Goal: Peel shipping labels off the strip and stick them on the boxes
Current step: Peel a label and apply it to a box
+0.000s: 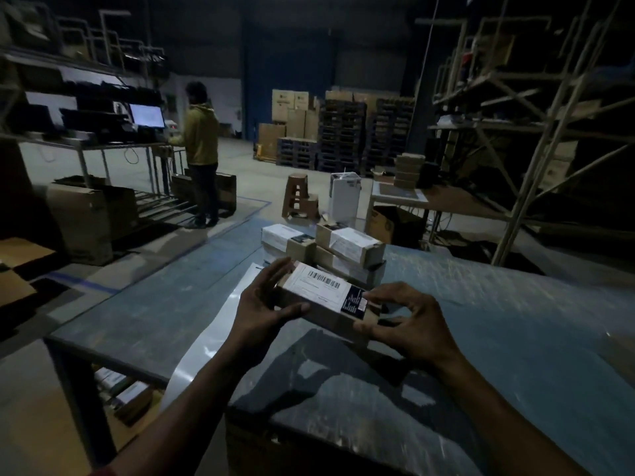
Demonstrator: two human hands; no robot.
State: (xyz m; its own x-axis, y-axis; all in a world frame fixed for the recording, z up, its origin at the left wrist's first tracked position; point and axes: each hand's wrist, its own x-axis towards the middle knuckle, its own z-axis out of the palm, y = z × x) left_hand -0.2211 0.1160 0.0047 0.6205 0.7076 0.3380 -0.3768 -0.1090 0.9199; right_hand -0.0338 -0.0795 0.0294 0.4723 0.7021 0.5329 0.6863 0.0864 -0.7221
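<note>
Head view, looking down over the counter (515, 321), and both hands are on one small cardboard box (323, 300) held just above the surface. The left hand (264, 314) cups the box's far-left end, fingers curled round the back and thumb lying along the near side. The right hand (409, 324) pinches the right end, thumb below and fingertips on top by a dark printed patch. So both hands are clamped on the same box, one at each end, which steadies it and leaves the top face free.

On that top face sits a white shipping label (319, 286), barcode up, lying flat and square to the edges. It looks already stuck down; my read is that the hands are checking or pressing it, with the box about ready to be set aside.

Running from under the box toward the near-left edge of the counter is the glossy strip (220, 324), its tail hanging over the edge. It lies close by, handy for the next peel. I can't make out any labels left on it in this dim light.

Just behind the hands is a stack of boxes (343, 249), several showing white labels, probably the finished pile.

Further back, a person in a yellow top (201, 135) stands at a lit monitor (147, 115).
</note>
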